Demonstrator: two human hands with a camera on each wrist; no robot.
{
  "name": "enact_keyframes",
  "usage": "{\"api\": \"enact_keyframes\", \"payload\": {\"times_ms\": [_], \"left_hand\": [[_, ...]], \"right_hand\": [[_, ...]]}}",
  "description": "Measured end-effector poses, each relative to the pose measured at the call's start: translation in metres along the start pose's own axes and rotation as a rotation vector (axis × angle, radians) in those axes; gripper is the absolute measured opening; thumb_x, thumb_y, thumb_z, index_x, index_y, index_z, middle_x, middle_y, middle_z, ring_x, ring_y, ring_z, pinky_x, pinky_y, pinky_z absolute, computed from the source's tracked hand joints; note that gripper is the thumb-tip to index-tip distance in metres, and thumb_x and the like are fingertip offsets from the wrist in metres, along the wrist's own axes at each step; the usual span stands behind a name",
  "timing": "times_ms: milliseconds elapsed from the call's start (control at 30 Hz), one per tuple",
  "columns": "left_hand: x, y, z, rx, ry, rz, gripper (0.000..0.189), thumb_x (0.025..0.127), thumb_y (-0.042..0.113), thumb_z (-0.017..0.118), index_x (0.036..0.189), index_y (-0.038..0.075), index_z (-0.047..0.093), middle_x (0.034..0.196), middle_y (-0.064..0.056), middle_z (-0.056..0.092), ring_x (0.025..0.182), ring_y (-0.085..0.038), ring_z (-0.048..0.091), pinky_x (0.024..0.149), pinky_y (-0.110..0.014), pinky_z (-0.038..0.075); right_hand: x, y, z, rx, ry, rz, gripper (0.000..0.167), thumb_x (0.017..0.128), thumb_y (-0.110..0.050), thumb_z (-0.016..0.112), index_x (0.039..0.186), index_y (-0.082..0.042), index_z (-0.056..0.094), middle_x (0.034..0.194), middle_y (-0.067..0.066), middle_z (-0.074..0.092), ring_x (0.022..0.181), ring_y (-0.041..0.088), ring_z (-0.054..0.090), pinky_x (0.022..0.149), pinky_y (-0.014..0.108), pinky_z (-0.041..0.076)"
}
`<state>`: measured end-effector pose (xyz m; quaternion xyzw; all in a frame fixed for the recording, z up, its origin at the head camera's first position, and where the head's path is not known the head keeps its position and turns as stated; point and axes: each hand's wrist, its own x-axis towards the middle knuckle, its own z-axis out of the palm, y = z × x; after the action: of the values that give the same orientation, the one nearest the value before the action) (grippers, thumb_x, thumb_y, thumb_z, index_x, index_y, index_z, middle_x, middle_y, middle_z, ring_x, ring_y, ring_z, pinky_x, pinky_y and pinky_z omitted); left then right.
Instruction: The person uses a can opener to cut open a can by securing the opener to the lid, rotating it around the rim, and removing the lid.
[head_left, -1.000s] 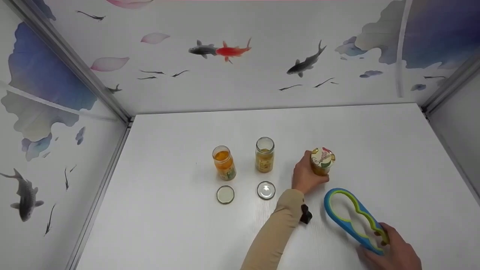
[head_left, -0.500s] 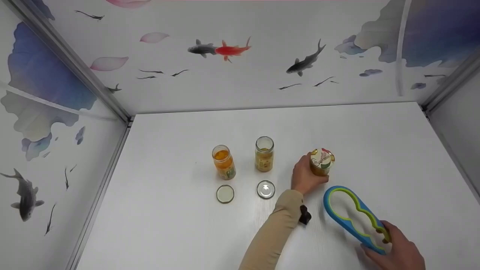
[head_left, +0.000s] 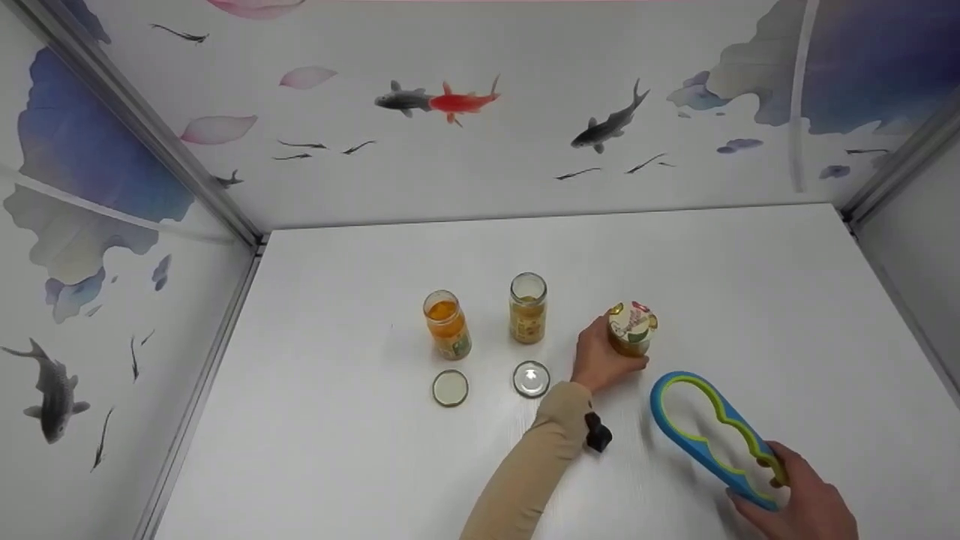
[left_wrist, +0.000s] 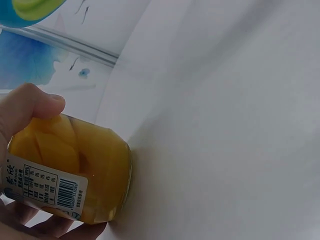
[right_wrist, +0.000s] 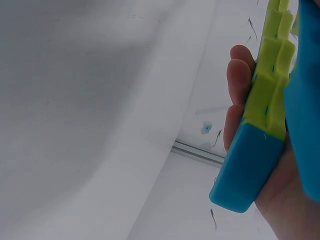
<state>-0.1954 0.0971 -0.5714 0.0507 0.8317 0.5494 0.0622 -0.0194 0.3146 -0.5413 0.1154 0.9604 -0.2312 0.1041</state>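
Note:
My left hand [head_left: 604, 358] grips a glass jar [left_wrist: 102, 162] of yellow-orange fruit pieces, thumb on one side and fingers around the other. A patterned lid [head_left: 632, 322] covers this jar, and a barcode label [left_wrist: 45, 185] shows on its side in the left wrist view. At the lower right my right hand [head_left: 806, 491] holds a blue and green jar opener [head_left: 694, 442] by its narrow end. The opener's wide loop points toward the lidded jar. In the right wrist view, fingers [right_wrist: 239, 75] curl round the scalloped green inner edge.
Left of the held jar stand two lidless jars, one with orange contents [head_left: 448, 326] and one with yellowish contents [head_left: 529, 311]. Two lids lie in front of them, a pale one [head_left: 450, 388] and a silver one [head_left: 532, 379]. Painted walls [head_left: 480, 172] border the white table [head_left: 315, 450].
My left hand has shifted slightly to the left with the jar in its grip. The right hand and the jar opener have moved only a little to the right.

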Motion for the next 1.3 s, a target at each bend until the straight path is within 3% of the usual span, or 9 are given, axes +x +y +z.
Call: {"api": "enact_keyframes", "payload": {"times_ms": [300,500,667,900,1167,1300], "left_hand": [[-0.003,-0.001,-0.017,-0.046,-0.082,0.067,0.074,0.068,0.008,0.087,0.134,0.012,0.053,0.124,0.008,0.06,0.116,-0.003,0.051,0.101,-0.021,0.037],[-0.008,0.0,-0.026,-0.019,-0.138,0.126,0.074,0.069,0.007,0.086,0.134,0.012,0.053,0.124,0.008,0.06,0.116,-0.002,0.051,0.102,-0.021,0.036],[-0.013,-0.001,-0.032,-0.047,-0.156,0.114,0.072,0.069,0.007,0.086,0.133,0.014,0.054,0.122,0.01,0.06,0.114,-0.001,0.051,0.102,-0.022,0.036],[-0.021,-0.003,-0.038,-0.049,-0.17,0.09,0.072,0.068,0.008,0.087,0.132,0.013,0.055,0.119,0.011,0.061,0.112,-0.002,0.053,0.101,-0.022,0.038],[-0.03,-0.006,-0.045,-0.005,-0.214,0.141,0.07,0.068,0.007,0.086,0.131,0.012,0.055,0.119,0.009,0.062,0.112,-0.002,0.053,0.1,-0.021,0.038],[-0.033,-0.011,-0.047,0.062,-0.236,0.226,0.069,0.067,0.009,0.087,0.129,0.01,0.056,0.118,0.006,0.062,0.11,-0.002,0.054,0.098,-0.019,0.039]], "right_hand": [[-0.001,-0.009,-0.006,0.016,0.073,-0.029,0.093,0.066,-0.037,0.088,0.127,0.015,0.041,0.099,0.03,0.059,0.08,0.035,0.056,0.076,0.058,0.048],[-0.002,-0.015,-0.017,-0.006,0.154,-0.093,0.089,0.064,-0.033,0.088,0.126,0.014,0.044,0.092,0.024,0.061,0.074,0.033,0.055,0.065,0.051,0.05],[-0.003,-0.021,-0.027,-0.004,0.233,-0.136,0.087,0.061,-0.028,0.09,0.125,0.011,0.047,0.089,0.021,0.062,0.074,0.033,0.054,0.058,0.041,0.046],[-0.003,-0.03,-0.037,0.033,0.407,-0.312,0.083,0.053,-0.018,0.092,0.121,0.008,0.053,0.087,0.019,0.065,0.072,0.035,0.059,0.052,0.039,0.043],[-0.002,-0.047,-0.037,0.044,0.427,-0.365,0.083,0.051,-0.016,0.093,0.121,0.007,0.055,0.086,0.012,0.062,0.074,0.029,0.054,0.06,0.045,0.041],[-0.001,-0.061,-0.033,0.026,0.422,-0.385,0.085,0.05,-0.016,0.094,0.123,0.006,0.054,0.09,0.016,0.062,0.076,0.03,0.054,0.067,0.051,0.042]]}}
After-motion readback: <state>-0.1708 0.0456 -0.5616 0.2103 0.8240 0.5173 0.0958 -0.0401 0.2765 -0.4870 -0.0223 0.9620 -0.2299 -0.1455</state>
